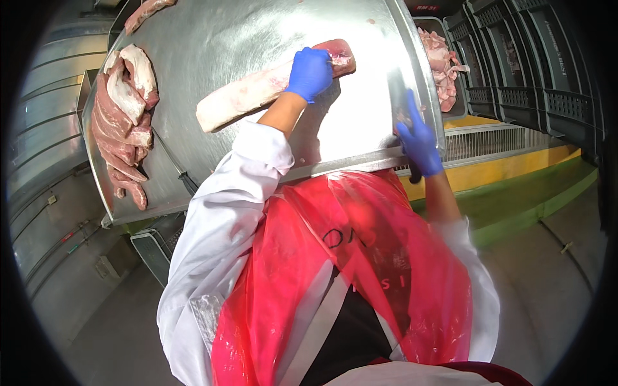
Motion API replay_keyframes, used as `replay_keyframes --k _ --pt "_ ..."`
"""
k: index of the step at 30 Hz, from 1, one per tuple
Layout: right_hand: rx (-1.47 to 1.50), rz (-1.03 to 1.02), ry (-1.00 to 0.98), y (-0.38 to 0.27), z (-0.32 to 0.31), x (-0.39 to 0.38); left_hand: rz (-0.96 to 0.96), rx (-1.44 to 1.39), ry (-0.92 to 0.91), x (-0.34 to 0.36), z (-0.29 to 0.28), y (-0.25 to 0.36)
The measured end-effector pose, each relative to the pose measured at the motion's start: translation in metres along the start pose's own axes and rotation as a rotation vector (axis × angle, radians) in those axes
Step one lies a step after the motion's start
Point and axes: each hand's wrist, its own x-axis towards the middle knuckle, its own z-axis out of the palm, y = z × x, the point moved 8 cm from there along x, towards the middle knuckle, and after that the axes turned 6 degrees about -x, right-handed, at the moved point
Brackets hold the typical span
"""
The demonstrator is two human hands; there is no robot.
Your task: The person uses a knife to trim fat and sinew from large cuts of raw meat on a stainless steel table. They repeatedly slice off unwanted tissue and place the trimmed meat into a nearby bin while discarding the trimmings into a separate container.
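A long slab of pork loin, pale fat upward with red meat at its far right end, lies slantwise on the metal table. My left hand, in a blue glove, is closed on the loin near that red end. Off to the right, by the table's edge, is my gloved right hand, its index finger and thumb partly stretched out. The dark handle of a knife sticks out below its palm. Motion blurs the area around these fingers, and the blade cannot be made out clearly. A small pinkish smear shows beside the thumb.
Several cuts of meat are heaped at the table's left side, beside a steel rod with a black handle. Another piece lies at the far left. Beyond the right edge stand a bin of pink trimmings and stacked dark crates.
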Motion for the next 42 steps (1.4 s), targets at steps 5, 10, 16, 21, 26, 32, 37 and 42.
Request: replay_keyframes --k 5,10,16,21,26,32,37,42 --pt "-0.24 -0.238 0.008 -0.052 0.062 0.087 -0.152 -0.24 -0.009 -0.002 -0.011 -0.013" --pt "-0.126 -0.071 -0.27 -0.025 0.087 0.05 -0.227 -0.31 -0.089 0.001 -0.021 -0.016" --pt "-0.039 -0.103 -0.241 -0.037 0.109 0.081 -0.232 -0.428 -0.25 0.022 -0.019 -0.038" --pt "0.084 -0.034 -0.272 -0.041 0.128 0.07 -0.247 -0.412 -0.283 0.03 -0.025 -0.059" --pt "0.042 -0.077 -0.26 -0.039 0.139 0.052 -0.259 -0.635 -0.249 0.033 -0.043 -0.051" --pt "0.05 -0.11 -0.22 -0.033 0.161 0.061 -0.217 -0.81 -0.239 0.046 -0.048 -0.062" --pt "0.045 -0.139 -0.198 -0.045 0.173 0.079 -0.213 -0.87 -0.237 0.047 -0.071 -0.065" --pt "0.075 -0.137 -0.173 -0.063 0.177 0.078 -0.21 -0.886 -0.192 0.055 -0.088 -0.083"
